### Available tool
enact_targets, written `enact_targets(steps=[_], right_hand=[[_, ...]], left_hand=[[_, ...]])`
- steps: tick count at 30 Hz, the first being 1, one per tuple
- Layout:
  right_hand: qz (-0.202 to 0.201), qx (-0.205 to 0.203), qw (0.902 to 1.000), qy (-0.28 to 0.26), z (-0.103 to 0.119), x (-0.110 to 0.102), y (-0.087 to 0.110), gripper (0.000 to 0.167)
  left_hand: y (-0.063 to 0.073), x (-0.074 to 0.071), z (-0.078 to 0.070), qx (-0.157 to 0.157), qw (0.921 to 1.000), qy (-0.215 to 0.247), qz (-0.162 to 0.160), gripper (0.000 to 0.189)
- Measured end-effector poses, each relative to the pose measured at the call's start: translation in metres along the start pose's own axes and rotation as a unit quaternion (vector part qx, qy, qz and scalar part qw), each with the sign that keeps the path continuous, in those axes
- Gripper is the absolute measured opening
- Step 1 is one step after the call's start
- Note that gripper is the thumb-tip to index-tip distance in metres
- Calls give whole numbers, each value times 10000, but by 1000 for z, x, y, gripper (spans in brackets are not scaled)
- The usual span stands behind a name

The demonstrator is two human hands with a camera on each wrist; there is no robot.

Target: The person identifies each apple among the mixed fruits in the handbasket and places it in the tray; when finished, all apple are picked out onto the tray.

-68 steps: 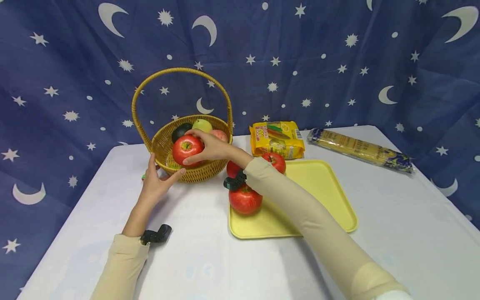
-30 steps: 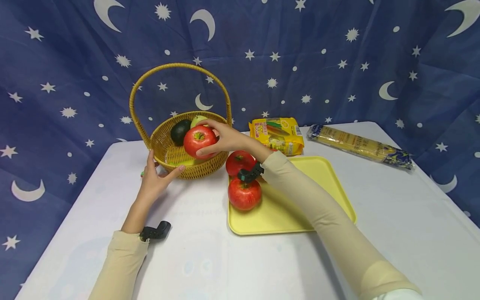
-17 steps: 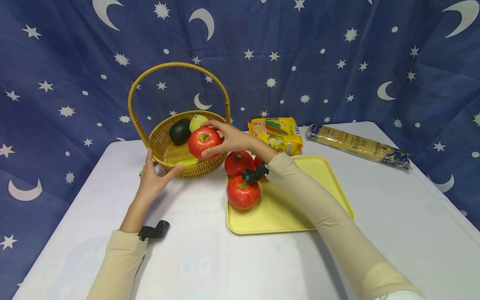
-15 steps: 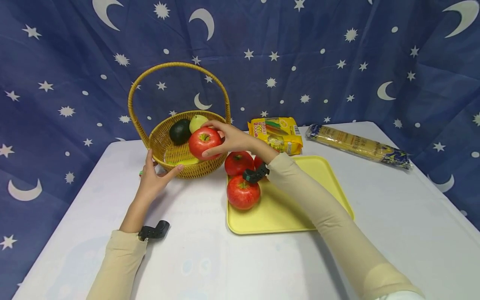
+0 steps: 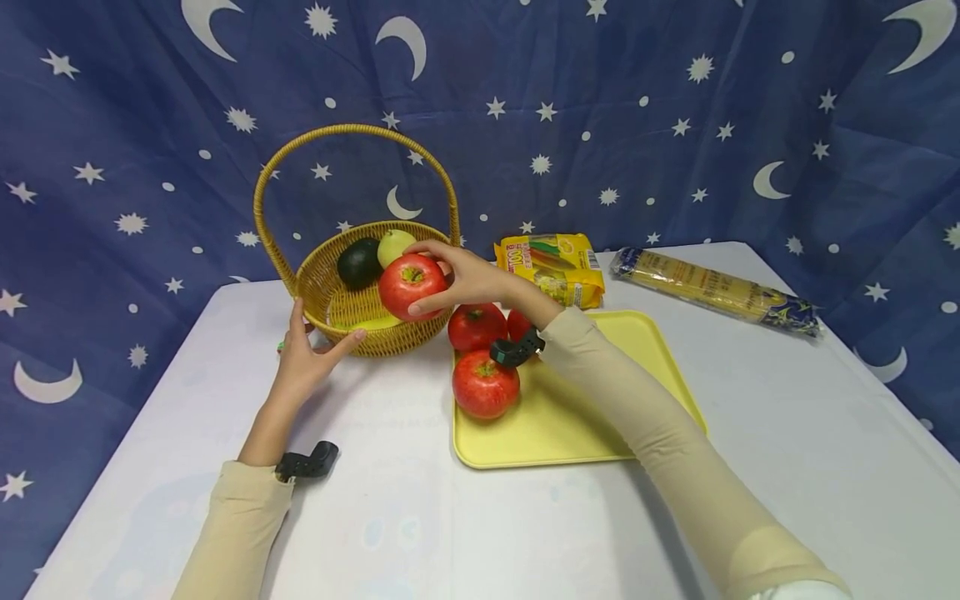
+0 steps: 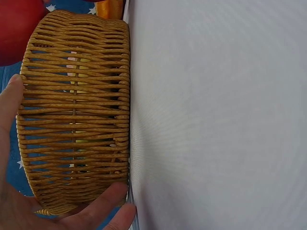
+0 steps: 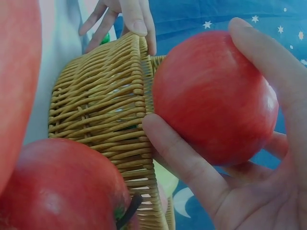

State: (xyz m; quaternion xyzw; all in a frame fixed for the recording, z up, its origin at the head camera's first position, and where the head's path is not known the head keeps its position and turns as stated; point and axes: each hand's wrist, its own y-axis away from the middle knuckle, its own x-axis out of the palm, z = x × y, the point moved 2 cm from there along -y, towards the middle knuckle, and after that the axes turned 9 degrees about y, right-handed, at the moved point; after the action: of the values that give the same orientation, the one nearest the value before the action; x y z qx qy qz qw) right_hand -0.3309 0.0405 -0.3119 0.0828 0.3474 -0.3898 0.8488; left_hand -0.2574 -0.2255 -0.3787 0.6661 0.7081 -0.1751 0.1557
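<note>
In the head view, my right hand (image 5: 468, 279) holds a red apple (image 5: 412, 286) between thumb and fingers, over the front right rim of the wicker basket (image 5: 401, 340). The right wrist view shows that apple (image 7: 216, 98) near the rim. My left hand (image 5: 303, 367) is spread against the basket's front left side, thumb touching the rim in the left wrist view and fingertips low on the weave (image 6: 76, 115). Inside the basket lie a dark avocado (image 5: 360, 263), a pale green pear (image 5: 394, 246) and a yellow banana (image 5: 375, 324).
Right of the basket, a yellow tray (image 5: 577, 433) bears red apples (image 5: 486, 384), one partly hidden by my right wrist. Behind it stands a yellow packet (image 5: 551, 267), with a long bag of noodles (image 5: 716, 290) farther right. A patterned blue cloth (image 5: 600, 125) hangs behind the table.
My right hand has carried the apple rightward from above the middle of the basket, uncovering the avocado and banana. Over the last half second it barely moves. The left hand stays at the basket.
</note>
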Motion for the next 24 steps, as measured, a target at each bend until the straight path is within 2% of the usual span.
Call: enact_targets(steps=[9,24], right_hand=[[40,-182,9997,-128,5,-3,6,76],[85,-296,9995,101,7,-18,18,77]], left_hand=[[1,1,0,-15,10000,-18,0,115],[1,2,-1,-64,10000,-6,34,115]])
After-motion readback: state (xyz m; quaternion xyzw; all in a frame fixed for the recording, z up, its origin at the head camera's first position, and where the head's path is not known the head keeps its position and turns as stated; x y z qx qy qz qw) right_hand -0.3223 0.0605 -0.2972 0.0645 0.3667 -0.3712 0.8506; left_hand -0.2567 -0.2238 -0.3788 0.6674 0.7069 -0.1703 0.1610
